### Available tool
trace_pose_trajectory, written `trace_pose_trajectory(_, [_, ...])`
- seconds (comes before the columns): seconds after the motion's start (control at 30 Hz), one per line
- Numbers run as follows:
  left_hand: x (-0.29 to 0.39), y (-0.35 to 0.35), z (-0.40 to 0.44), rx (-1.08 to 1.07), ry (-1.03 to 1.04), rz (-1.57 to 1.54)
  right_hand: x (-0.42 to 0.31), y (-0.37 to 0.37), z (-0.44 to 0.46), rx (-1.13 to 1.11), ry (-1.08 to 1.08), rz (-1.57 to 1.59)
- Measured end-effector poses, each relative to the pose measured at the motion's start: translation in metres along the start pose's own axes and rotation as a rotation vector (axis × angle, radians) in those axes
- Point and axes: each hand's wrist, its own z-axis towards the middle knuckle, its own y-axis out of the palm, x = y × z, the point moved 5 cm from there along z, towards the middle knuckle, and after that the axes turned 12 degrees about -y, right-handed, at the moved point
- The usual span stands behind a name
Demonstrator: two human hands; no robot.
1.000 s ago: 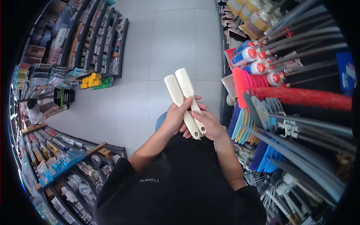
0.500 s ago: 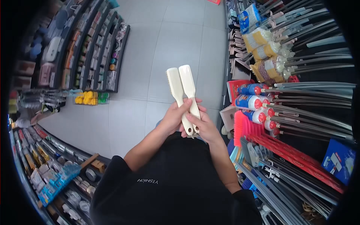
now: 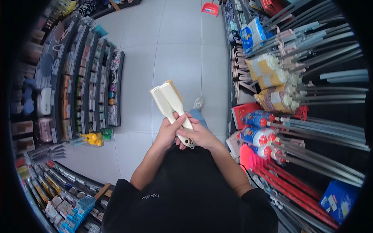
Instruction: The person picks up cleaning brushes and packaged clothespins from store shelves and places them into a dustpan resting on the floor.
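Two cream long-handled scrub brushes are held together in front of my body, heads pointing up and away. My left hand (image 3: 168, 131) is closed around the handle of the left brush (image 3: 160, 101), its thumb lying across the handles. My right hand (image 3: 201, 136) grips the right brush (image 3: 171, 95), with the thumb pressed near the handle ends. Tan bristles show along the right brush's outer edge and at the far tip of the left one. The smooth backs face up, and the two heads overlap. A hanging hole shows at a handle's end.
On the right, a rack (image 3: 230, 77) holds mops, brooms and red dustpans (image 3: 248, 159) with long poles jutting out. Shelves (image 3: 121, 89) of small goods line the left. A red dustpan (image 3: 210, 9) lies ahead on the tiled floor (image 3: 176, 58). My shoe (image 3: 198, 103) shows beyond my hands.
The brushes have tilted leftward, and their heads have come from side by side to overlapping, with bristles now showing on the right. The view has shifted, and a shoe has appeared ahead.
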Motion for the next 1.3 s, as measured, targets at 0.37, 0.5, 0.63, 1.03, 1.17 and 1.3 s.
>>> trace_pose_trajectory(0.37, [0.169, 0.022, 0.150, 0.216, 0.267, -0.198, -0.149, -0.103, 0.146, -0.207, -0.008, -0.103])
trace_pose_trajectory(0.5, [0.197, 0.022, 0.200, 0.192, 0.226, -0.197, -0.183, -0.123, 0.192, -0.247, 0.055, -0.091])
trace_pose_trajectory(0.63, [0.224, 0.016, 0.257, 0.163, 0.145, -0.187, -0.201, -0.149, 0.238, -0.220, 0.043, -0.064])
trace_pose_trajectory(1.03, [0.420, -0.046, 0.452, -0.018, 0.027, -0.170, -0.328, -0.208, 0.477, 0.007, -0.022, -0.123])
trace_pose_trajectory(1.17, [0.493, -0.061, 0.505, -0.072, 0.036, -0.107, -0.367, -0.221, 0.546, 0.060, -0.106, -0.197])
trace_pose_trajectory(1.3, [0.542, -0.069, 0.554, -0.047, 0.031, -0.057, -0.394, -0.247, 0.595, 0.114, -0.143, -0.113])
